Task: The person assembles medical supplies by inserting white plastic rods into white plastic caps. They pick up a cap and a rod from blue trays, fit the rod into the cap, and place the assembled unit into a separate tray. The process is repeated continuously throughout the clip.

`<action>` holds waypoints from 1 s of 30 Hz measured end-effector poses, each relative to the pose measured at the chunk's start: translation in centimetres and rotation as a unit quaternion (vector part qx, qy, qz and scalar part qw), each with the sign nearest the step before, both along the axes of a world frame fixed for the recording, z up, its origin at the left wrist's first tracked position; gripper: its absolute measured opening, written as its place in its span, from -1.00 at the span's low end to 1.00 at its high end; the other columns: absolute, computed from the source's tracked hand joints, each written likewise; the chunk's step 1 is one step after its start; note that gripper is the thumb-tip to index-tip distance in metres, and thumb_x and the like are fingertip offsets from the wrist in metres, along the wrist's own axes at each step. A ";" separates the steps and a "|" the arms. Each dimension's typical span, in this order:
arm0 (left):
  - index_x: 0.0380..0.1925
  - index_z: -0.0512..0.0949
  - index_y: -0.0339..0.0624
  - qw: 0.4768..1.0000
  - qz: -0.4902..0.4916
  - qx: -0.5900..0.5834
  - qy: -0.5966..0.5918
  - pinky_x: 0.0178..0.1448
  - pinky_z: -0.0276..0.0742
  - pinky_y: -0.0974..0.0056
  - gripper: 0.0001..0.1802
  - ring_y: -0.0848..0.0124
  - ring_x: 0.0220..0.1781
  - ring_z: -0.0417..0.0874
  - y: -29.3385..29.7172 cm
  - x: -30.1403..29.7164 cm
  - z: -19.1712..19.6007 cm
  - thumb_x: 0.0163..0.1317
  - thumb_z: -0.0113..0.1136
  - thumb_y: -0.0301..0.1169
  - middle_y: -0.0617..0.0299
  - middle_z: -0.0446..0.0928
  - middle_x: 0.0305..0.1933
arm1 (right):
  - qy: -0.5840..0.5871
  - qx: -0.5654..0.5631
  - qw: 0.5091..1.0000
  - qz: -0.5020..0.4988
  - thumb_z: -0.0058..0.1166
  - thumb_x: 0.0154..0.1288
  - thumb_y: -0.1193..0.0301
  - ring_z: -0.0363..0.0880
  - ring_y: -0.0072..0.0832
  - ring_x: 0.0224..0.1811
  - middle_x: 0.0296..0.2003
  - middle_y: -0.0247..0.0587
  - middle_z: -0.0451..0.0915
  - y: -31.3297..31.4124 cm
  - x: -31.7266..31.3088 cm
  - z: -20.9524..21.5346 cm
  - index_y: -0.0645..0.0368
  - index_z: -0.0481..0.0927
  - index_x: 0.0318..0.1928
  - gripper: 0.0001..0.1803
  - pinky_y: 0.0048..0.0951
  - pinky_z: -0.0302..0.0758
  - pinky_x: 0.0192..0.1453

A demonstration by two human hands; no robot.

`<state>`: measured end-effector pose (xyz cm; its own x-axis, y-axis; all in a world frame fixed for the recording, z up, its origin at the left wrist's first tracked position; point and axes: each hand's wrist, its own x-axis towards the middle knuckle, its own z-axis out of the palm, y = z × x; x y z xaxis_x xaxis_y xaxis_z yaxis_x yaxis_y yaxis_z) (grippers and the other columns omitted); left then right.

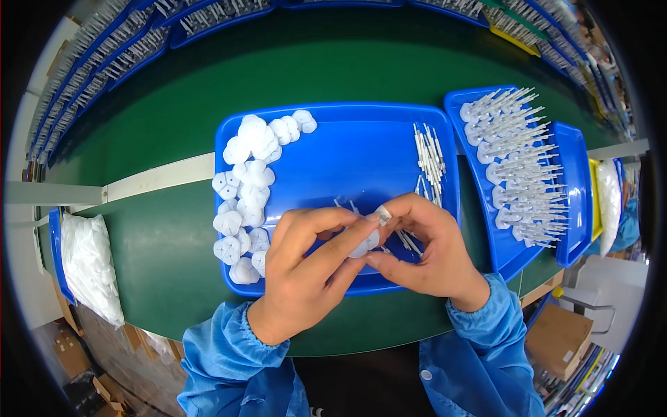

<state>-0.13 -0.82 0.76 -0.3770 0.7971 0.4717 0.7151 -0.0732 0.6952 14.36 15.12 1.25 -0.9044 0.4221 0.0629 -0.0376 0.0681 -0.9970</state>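
My left hand and my right hand meet over the near side of a blue tray. Between them is a small white petal-shaped disc, pinched by fingers of both hands. A silvery-white patch shows where the fingertips meet; whether it is tape on a finger or part of the piece, I cannot tell. Piles of similar white discs line the tray's left side. Thin white sticks lie along its right side, and a few more show behind and below my hands.
Right of the tray, a tilted blue tray holds rows of discs fitted with sticks. More filled blue trays curve along the far edge of the green table. A white plastic bag sits at the left, a cardboard box at lower right.
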 end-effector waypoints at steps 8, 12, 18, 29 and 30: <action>0.20 0.79 -0.23 0.994 -0.062 -0.021 -0.085 0.10 0.67 0.21 -0.47 0.20 0.06 0.70 -0.6 -0.3 0.0 0.18 0.63 -0.48 0.03 0.63 0.17 | -0.109 0.118 0.985 -0.069 0.48 0.34 0.50 0.81 -0.49 -0.28 -0.28 -0.24 0.80 1.1 2.0 0.2 0.19 0.74 -0.13 -0.83 -0.46 0.67 -0.17; 0.23 0.76 -0.30 0.972 -0.034 0.029 -0.229 0.09 0.64 0.24 -0.60 0.32 0.03 0.69 -1.0 -1.1 -0.5 0.48 0.41 -0.34 0.04 0.61 0.16 | -0.077 0.492 0.866 -0.049 0.55 0.19 0.41 0.79 -0.36 -0.24 -0.23 -0.24 0.78 -0.5 2.7 1.3 0.12 0.76 -0.10 -0.71 -0.33 0.60 -0.21; 0.26 0.75 -0.28 0.914 0.002 0.004 -0.407 -0.06 0.66 0.40 -0.66 0.50 -0.04 0.65 -1.3 -0.5 -0.5 0.55 0.31 -0.49 0.13 0.57 0.12 | -0.142 0.479 0.866 -0.011 0.45 0.10 0.50 0.75 -0.23 -0.22 -0.27 -0.20 0.69 -0.4 1.1 0.6 0.13 0.70 0.06 -0.54 -0.23 0.62 -0.18; 0.55 0.53 -0.13 0.939 -0.053 -0.061 -0.333 0.16 0.70 0.30 -0.13 0.38 0.27 0.56 -0.1 -0.6 -0.5 0.22 0.11 -0.91 0.16 0.39 0.25 | 0.041 -0.089 0.992 -0.075 0.36 0.35 0.70 0.76 -0.61 -0.20 -0.27 -0.25 0.76 1.7 0.1 0.7 0.26 0.69 -0.17 -0.86 -0.52 0.67 -0.08; 0.55 0.54 -0.13 0.946 -0.058 -0.069 -0.311 0.16 0.70 0.32 -0.15 0.39 0.26 0.56 -0.1 -0.6 -0.5 0.22 0.14 -0.89 0.16 0.40 0.23 | 0.025 -0.026 0.997 -0.064 0.39 0.34 0.69 0.77 -0.61 -0.21 -0.28 -0.24 0.78 1.4 0.2 0.6 0.26 0.71 -0.16 -0.86 -0.52 0.67 -0.10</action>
